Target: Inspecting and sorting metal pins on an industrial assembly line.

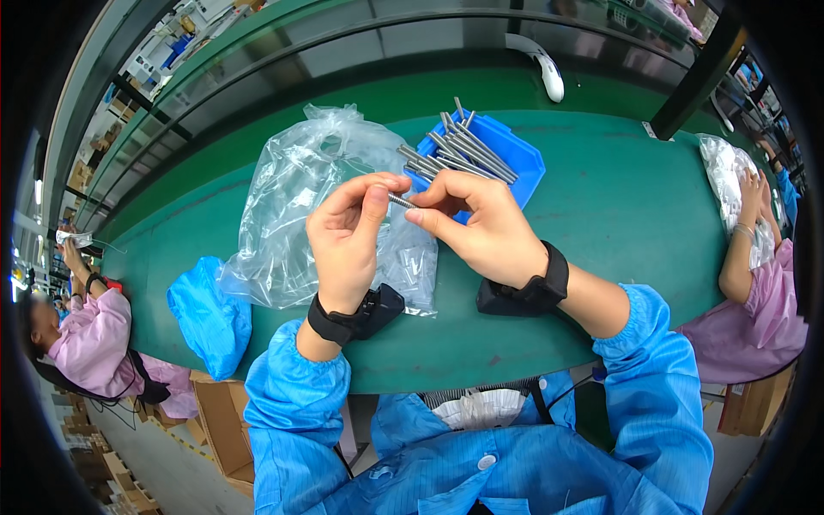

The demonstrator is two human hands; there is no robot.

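While both hands pinch one short metal rod, left hand steadies, right hand works its end, blue bin close behind mid-bench.

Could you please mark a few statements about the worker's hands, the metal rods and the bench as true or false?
1. Both the left hand and the right hand pinch one small metal rod. True.
2. The blue bin is empty. False: it holds long metal rods.
3. The clear plastic bag lies on the green bench. True.
4. Both wrists are bare. False: each wears a black wristband.
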